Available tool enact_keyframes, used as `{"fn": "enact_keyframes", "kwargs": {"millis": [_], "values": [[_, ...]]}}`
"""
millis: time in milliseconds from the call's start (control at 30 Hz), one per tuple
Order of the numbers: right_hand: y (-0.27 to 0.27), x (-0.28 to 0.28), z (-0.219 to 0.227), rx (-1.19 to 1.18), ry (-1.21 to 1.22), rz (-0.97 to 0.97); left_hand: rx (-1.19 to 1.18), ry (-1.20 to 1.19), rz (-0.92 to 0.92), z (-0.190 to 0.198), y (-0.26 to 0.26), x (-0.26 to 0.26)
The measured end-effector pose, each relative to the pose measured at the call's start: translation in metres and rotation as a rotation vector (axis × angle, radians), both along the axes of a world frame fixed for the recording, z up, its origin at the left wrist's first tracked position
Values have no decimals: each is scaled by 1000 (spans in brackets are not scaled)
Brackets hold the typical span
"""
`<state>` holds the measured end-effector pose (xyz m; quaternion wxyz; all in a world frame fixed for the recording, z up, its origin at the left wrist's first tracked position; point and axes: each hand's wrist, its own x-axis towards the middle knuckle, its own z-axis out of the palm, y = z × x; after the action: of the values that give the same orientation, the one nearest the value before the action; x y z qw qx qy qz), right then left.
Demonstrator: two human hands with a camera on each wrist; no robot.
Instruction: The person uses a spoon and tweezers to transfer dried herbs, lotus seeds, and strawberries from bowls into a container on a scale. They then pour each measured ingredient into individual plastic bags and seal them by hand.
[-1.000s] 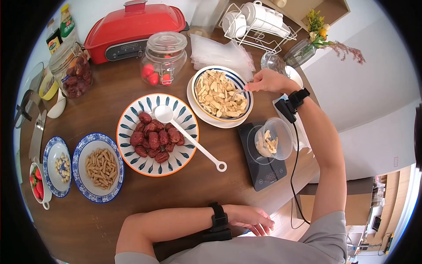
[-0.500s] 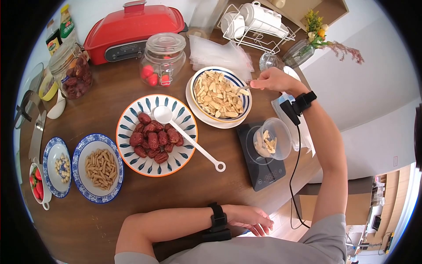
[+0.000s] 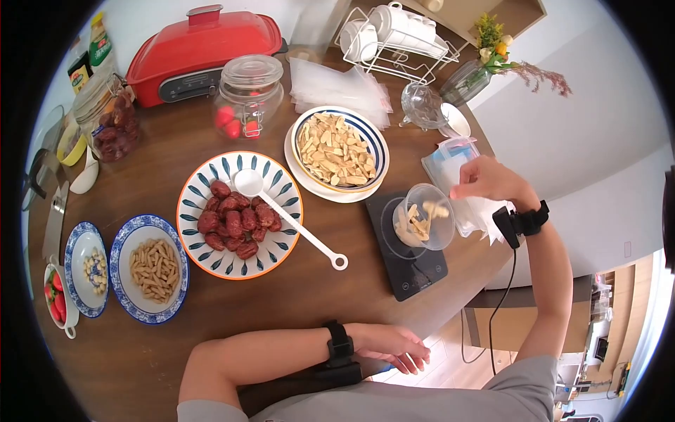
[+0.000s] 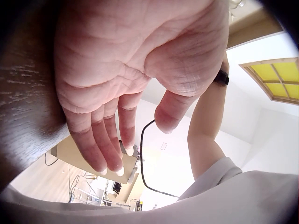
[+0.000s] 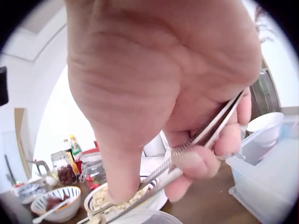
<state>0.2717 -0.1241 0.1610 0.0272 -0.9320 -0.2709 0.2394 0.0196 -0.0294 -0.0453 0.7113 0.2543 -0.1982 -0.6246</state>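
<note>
Metal tweezers [image 5: 175, 156] are pinched in my right hand [image 3: 496, 181], above a clear plastic cup [image 3: 444, 235]. Pale dried slices [image 3: 413, 224] lie in the cup, and a blurred slice [image 3: 437, 209] shows near its rim below the hand. The cup stands on a black kitchen scale [image 3: 420, 276]. Up and left of the scale, a blue-striped bowl [image 3: 380, 141] full of similar slices sits on a white plate [image 3: 290, 156]. By the table's front edge my left hand [image 3: 390, 347] hangs loosely with relaxed fingers [image 4: 96, 149], holding nothing.
A plate [image 3: 188, 204] of red dates with a white spoon [image 3: 309, 235] across it is mid-table. Blue-rimmed bowls [image 3: 126, 299] stand left. Behind are a glass jar [image 3: 264, 98], a red electric cooker [image 3: 204, 42] and a cup rack [image 3: 404, 53]. A plastic box [image 3: 450, 172] sits right.
My right hand has moved from the striped bowl down and right to above the cup, with the tweezers and a slice. The left hand stays at the table's edge.
</note>
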Motion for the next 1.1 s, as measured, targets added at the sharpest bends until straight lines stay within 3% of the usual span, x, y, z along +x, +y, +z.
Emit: {"fn": "enact_keyframes", "kwargs": {"millis": [33, 300, 367, 600, 733, 900, 1100], "values": [[-2, -5, 1, -116, -60, 52, -4, 5, 5, 0, 0, 0], [13, 19, -4, 126, -52, -76, -13, 1, 4, 0, 1, 1], [32, 23, -10, 173, -194, -131, -11, 5, 5, 0, 2, 0], [81, 47, -41, -104, -495, 134, -14, -3, 5, 0, 2, 0], [97, 47, -47, -185, -425, 132, -24, -12, 4, 0, 1, 0], [103, 39, -60, 103, -77, 5, -29, -16, -7, -3, -1, 1], [112, 37, -66, 109, -47, -2, -28, -20, -9, -2, -1, 1]]}}
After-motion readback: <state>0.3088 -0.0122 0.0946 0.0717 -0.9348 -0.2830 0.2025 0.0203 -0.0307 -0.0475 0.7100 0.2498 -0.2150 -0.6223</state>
